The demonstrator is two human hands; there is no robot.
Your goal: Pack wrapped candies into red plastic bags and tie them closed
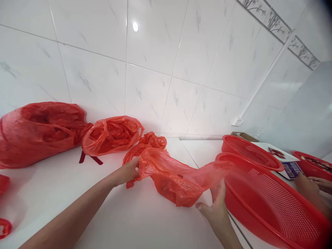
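Note:
A thin red plastic bag (176, 180) stretches between my two hands above the white table, its lower part sagging. My left hand (129, 172) is closed on the bag's left end, beside a crumpled heap of red plastic bags (153, 140). On the other side, my right hand (216, 207) has its thumb spread away from the fingers. The bag's right end drapes over those fingers and hides their tips. Whatever lies inside the bag is not clear.
Two stuffed red bags (114, 135) (38, 135) lean by the tiled wall. Red plastic baskets (269, 193) (251, 152) stand at the right. Beyond them, another person's hands (308, 185) are near a weighing scale (290, 169) with dark red items on it.

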